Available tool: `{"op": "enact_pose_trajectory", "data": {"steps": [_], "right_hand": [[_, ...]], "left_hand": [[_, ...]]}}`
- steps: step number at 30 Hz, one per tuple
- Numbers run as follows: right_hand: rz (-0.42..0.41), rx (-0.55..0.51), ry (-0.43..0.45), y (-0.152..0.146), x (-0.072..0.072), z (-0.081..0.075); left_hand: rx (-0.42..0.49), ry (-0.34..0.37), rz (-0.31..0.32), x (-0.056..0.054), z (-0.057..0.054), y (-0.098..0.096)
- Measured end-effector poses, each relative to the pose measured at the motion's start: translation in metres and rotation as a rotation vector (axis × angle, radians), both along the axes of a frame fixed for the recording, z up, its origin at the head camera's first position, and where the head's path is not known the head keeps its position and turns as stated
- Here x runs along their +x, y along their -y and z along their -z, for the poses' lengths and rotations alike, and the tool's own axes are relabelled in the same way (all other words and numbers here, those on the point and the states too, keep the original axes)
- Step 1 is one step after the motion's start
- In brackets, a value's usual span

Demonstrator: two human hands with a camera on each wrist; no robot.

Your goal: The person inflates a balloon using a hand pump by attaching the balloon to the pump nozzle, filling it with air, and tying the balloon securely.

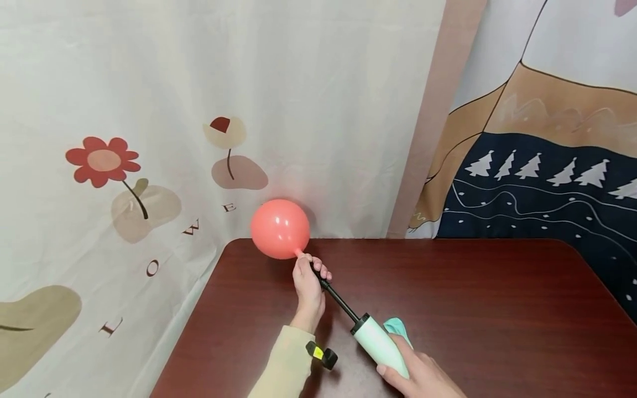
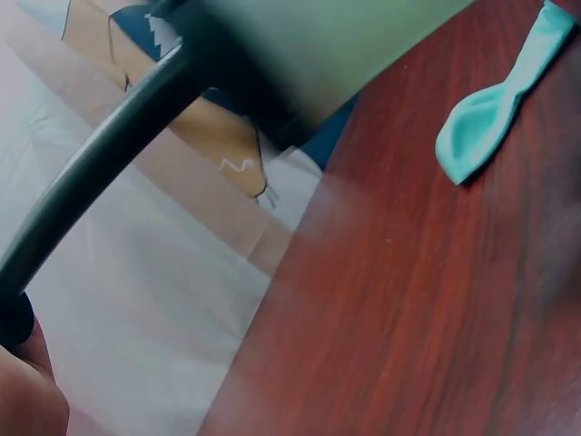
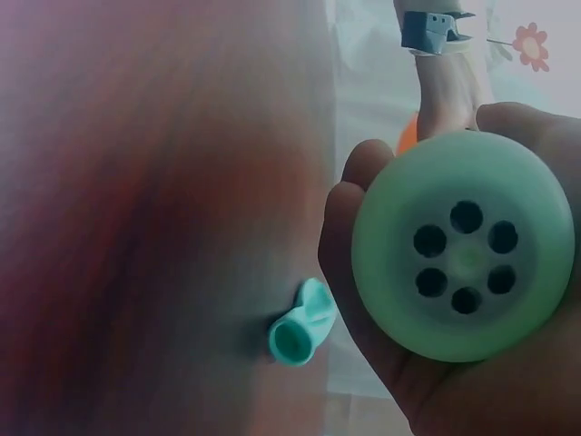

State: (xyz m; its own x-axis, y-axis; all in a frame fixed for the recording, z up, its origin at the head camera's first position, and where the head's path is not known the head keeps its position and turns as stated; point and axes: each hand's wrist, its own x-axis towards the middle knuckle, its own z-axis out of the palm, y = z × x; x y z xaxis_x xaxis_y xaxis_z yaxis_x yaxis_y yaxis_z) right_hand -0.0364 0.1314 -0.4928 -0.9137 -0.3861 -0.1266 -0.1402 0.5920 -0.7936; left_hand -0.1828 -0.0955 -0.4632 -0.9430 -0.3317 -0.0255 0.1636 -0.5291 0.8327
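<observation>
A round, inflated coral-red balloon (image 1: pixel 280 229) sits on the end of a hand balloon pump, near the table's back left. My left hand (image 1: pixel 308 282) pinches the balloon's neck and grips the pump's black end there. From that hand a thin black rod (image 1: pixel 343 303) runs down to the mint-green pump barrel (image 1: pixel 380 345). Around the barrel my right hand (image 1: pixel 420 370) curls its fingers and thumb. In the right wrist view the barrel's round end (image 3: pixel 465 259) shows several holes. A limp turquoise balloon (image 2: pixel 481 123) lies on the table beside the pump; the pump partly hides it in the head view.
The dark red-brown wooden table (image 1: pixel 473 298) has rounded back corners. Behind it hangs a pale curtain (image 1: pixel 328 110) printed with flowers and letters, and a dark cloth with trees (image 1: pixel 537 182) hangs at the right. A black and yellow band device (image 1: pixel 320 355) is on the left wrist.
</observation>
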Motion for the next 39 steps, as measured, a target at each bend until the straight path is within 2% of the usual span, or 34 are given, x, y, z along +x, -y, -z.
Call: {"op": "enact_pose_trajectory", "data": {"steps": [6,12,17,21,27,33,36,39], "right_hand": [[0.036,0.02,-0.041,0.009,-0.008,-0.006],[0.091,0.003,-0.015,0.018,-0.017,-0.015],[0.124,0.023,-0.101,0.024,-0.021,-0.017],[0.139,0.022,-0.145,0.027,-0.024,-0.017],[0.144,0.009,-0.087,0.031,-0.024,-0.016],[0.108,-0.001,-0.097,0.036,-0.026,-0.02],[0.074,0.023,-0.035,0.032,-0.023,-0.021],[0.047,0.049,0.034,0.025,-0.019,-0.02]], "left_hand": [[-0.002,0.003,0.046,0.007,0.001,-0.015],[-0.002,0.007,0.099,0.013,0.001,-0.027],[-0.015,0.011,0.13,0.018,0.002,-0.034],[-0.032,0.013,0.145,0.02,0.004,-0.036],[-0.031,0.026,0.175,0.018,0.004,-0.026],[0.047,0.024,0.11,0.008,0.0,-0.01],[0.107,-0.002,0.017,-0.003,-0.005,0.006],[0.085,-0.045,-0.084,-0.014,-0.012,0.027]]}}
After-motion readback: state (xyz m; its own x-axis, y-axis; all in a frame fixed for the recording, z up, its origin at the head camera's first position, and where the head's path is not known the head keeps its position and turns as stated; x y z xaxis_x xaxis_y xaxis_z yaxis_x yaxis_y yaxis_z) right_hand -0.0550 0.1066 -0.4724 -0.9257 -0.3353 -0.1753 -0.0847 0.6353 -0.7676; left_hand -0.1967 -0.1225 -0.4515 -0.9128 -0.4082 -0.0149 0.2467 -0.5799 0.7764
